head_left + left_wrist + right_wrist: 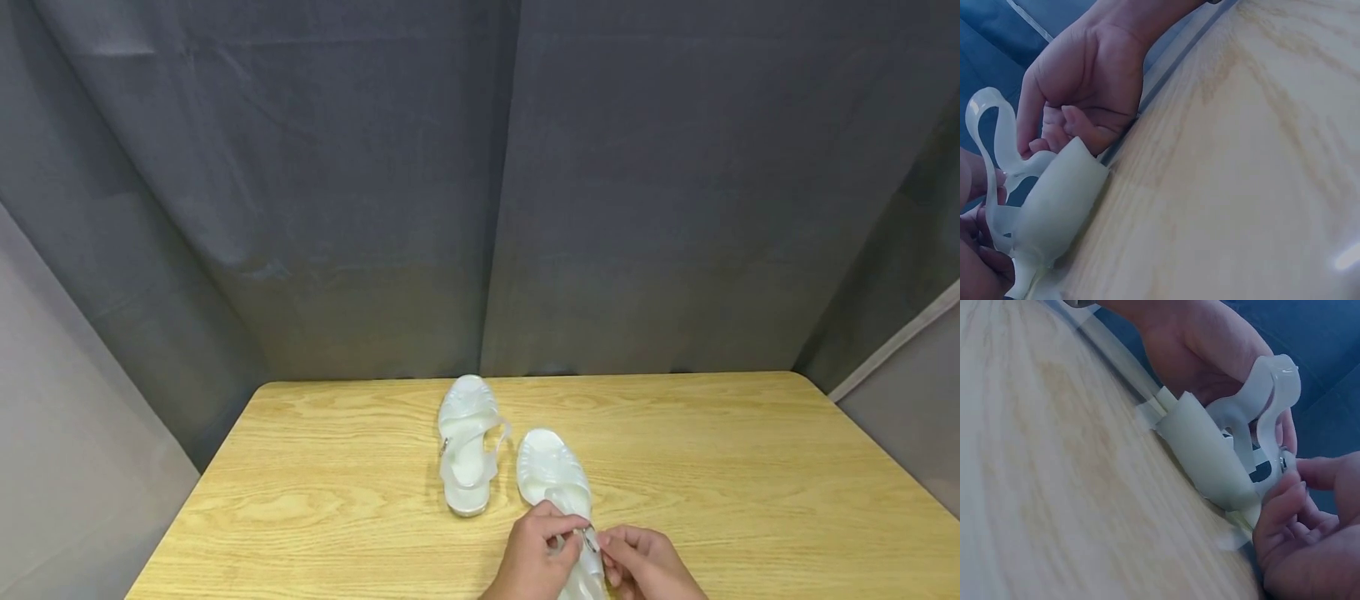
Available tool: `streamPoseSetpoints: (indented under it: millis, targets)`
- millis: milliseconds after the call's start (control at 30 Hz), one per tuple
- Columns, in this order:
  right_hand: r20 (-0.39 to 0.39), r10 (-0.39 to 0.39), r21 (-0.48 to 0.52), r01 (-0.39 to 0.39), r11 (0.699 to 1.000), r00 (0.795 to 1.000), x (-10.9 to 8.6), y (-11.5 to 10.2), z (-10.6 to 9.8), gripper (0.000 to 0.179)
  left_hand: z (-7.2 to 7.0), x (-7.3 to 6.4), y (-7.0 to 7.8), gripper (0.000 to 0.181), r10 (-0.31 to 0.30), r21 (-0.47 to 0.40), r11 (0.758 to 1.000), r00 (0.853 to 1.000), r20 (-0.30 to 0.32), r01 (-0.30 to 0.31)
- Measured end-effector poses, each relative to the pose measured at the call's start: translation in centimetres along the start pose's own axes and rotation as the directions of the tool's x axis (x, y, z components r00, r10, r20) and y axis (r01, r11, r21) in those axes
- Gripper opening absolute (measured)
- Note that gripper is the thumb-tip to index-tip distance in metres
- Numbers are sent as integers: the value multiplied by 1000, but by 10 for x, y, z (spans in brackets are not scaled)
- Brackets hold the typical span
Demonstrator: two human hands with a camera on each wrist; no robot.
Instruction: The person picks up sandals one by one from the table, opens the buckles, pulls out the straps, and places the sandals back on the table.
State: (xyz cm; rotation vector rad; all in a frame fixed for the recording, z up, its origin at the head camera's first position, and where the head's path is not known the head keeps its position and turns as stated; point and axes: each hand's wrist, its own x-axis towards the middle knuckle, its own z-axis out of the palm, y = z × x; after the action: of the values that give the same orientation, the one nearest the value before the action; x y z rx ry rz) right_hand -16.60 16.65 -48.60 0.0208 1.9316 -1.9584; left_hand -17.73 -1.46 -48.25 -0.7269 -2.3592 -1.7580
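Observation:
Two white, translucent jelly sandals lie on the wooden table in the head view. My left hand (536,552) is over the nearer sandal (553,467), its thumb and forefinger pinching the strap by the small metal buckle (590,540). From the right side, my right hand (647,565) pinches the strap beside that buckle with thumb and fingertips. In the right wrist view the buckle (1284,461) shows at the right hand's (1313,531) fingertips, and a loop of strap (1282,372) stands up above the heel. The hands partly hide the strap.
The other sandal (467,479) lies to the left and farther back, its ankle strap sticking out to the right. Behind the wooden table (337,500) hangs a dark grey curtain (375,183). Lighter grey panels (67,400) flank both sides.

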Motion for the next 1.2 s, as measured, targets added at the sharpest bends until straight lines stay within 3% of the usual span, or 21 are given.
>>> streamPoseSetpoints:
  millis: [200, 300, 567, 667, 1000, 1200]
  targets:
    - [-94, -4, -7, 3, 1000, 996, 2, 0, 8, 26, 0, 0, -1, 17, 36, 40, 999, 999, 3, -36]
    - [-104, -9, -8, 8, 1000, 994, 2, 0, 9, 27, 0, -1, 0, 17, 47, 42, 998, 999, 2, -47]
    - [19, -13, 28, 12, 1000, 1000, 0, -1, 1, 24, 0, -2, -3, 17, 76, 38, 996, 997, -8, -75]
    - [27, -21, 39, 20, 999, 999, 0, -1, 1, 20, 0, -2, -3, 18, 78, 39, 996, 997, 0, -78]
    - [-118, -36, 3, 37, 999, 992, 0, -1, 9, 20, 1, -1, -4, 21, 88, 80, 993, 996, 21, -90]
    - [-210, -49, -31, 44, 999, 976, 2, 0, 17, 24, 1, -1, -4, 23, 49, 63, 997, 998, 37, -51]
